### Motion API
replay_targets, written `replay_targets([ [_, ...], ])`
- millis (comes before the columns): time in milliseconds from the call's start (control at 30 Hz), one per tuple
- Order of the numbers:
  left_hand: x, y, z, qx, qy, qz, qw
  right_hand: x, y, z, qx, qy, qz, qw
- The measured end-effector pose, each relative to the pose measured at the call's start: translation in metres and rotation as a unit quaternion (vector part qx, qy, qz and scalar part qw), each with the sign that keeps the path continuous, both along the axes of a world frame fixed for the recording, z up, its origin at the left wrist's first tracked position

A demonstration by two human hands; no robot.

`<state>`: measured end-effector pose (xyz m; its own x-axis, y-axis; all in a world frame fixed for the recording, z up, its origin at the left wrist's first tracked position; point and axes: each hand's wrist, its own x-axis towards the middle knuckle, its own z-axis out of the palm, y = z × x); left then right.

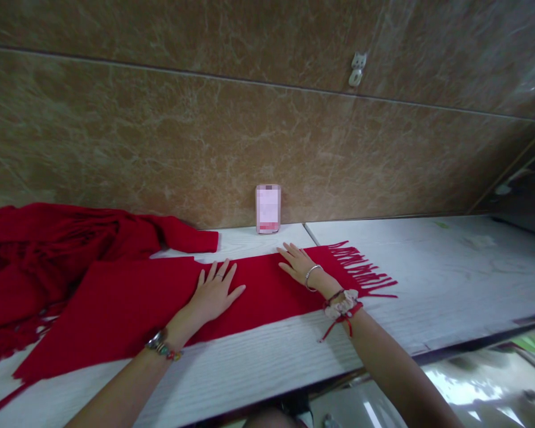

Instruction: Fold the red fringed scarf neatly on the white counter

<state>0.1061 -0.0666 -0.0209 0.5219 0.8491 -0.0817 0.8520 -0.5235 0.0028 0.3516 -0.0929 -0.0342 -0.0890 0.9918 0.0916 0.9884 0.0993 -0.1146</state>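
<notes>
A red scarf (258,291) lies spread across the white tabletop, with its fringe (361,270) fanned out at the right end. My left hand (216,291) rests on the cloth left of the middle, fingers spread and palm down. Nearer the fringe, my right hand (301,264) also lies flat on the scarf with its fingers apart. Neither hand grips anything. To the left the cloth widens, and a strip of it trails off at the lower left corner.
More red cloth (71,232) is heaped at the back left. A phone (268,208) leans upright against the brown marbled wall (182,137). The white tabletop (450,267) extends right, and its front edge runs below my forearms. A small white hook (357,69) is fixed on the wall.
</notes>
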Motion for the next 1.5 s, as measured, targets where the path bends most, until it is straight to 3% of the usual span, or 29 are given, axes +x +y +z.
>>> replay_targets([
  [100, 0.000, 0.000, 0.000, -0.001, -0.001, -0.001, 1.000, -0.010, 0.000, 0.001, -0.014, 0.002, 0.049, 0.999],
  [200, 0.000, 0.000, 0.000, 0.001, 0.000, -0.003, 1.000, -0.010, -0.001, 0.002, -0.045, -0.015, 0.038, 0.998],
  [467, 0.001, 0.000, 0.001, 0.002, 0.013, -0.002, 1.000, 0.020, -0.005, 0.008, -0.065, -0.049, -0.145, 0.986],
  [533, 0.000, 0.000, 0.000, 0.005, 0.012, -0.001, 1.000, 0.019, -0.006, 0.009, -0.047, -0.049, -0.156, 0.985],
  [767, 0.001, 0.001, -0.003, 0.007, 0.005, 0.002, 1.000, -0.015, -0.006, 0.008, -0.041, -0.029, 0.034, 0.998],
  [867, 0.001, 0.001, -0.002, 0.004, 0.006, 0.003, 1.000, -0.016, -0.005, 0.004, -0.053, -0.029, 0.053, 0.997],
  [967, 0.001, 0.000, -0.001, -0.003, 0.007, 0.003, 1.000, -0.001, -0.003, 0.001, -0.060, -0.033, 0.011, 0.998],
  [1133, 0.000, 0.001, -0.001, -0.001, 0.009, 0.002, 1.000, 0.035, -0.001, -0.003, -0.068, -0.044, -0.117, 0.990],
  [1233, 0.000, 0.000, -0.001, -0.001, 0.008, 0.002, 1.000, 0.042, -0.001, -0.005, -0.048, -0.039, -0.157, 0.986],
  [1333, 0.000, -0.001, 0.001, -0.009, 0.006, -0.001, 1.000, 0.031, 0.001, -0.007, -0.016, -0.026, -0.110, 0.993],
  [1500, 0.001, -0.003, 0.004, -0.008, 0.003, -0.001, 1.000, -0.003, 0.002, -0.008, 0.009, 0.007, 0.062, 0.998],
])
